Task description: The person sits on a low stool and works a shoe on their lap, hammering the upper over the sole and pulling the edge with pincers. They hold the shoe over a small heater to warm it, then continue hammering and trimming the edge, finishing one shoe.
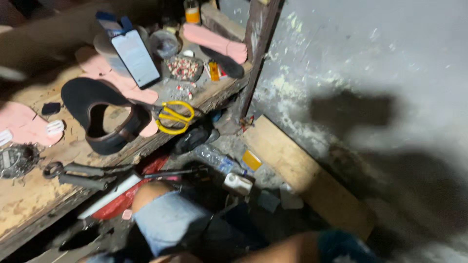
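Neither of your hands shows in the head view, so you cannot tell from it how far your fingers are open or whether they hold anything; only your knees in torn pale denim [168, 219] fill the lower edge, which puts you seated low beside the rough wooden workbench [29, 199].

The nearest work lies on that bench: a black sandal sole with a dark brown leather strap looped over it [105, 119] sits near the front edge, within easy reach; the yellow-handled scissors [174, 117] lie just beside it to the right, blades pointing back toward the sole, handy for trimming. Black metal pliers [80, 175] rest at the very front edge, handles toward you. Pink foam insole cut-outs [114, 78] are spread flat behind the sole, and more are stacked at the far end [214, 41], probably kept as stock. A dark smartphone [135, 57] leans propped against a container so its screen faces you; a shallow dish of small red-and-white pieces [183, 67] sits just beside it. A pale wooden plank [307, 175] lies on the floor against the grey wall.
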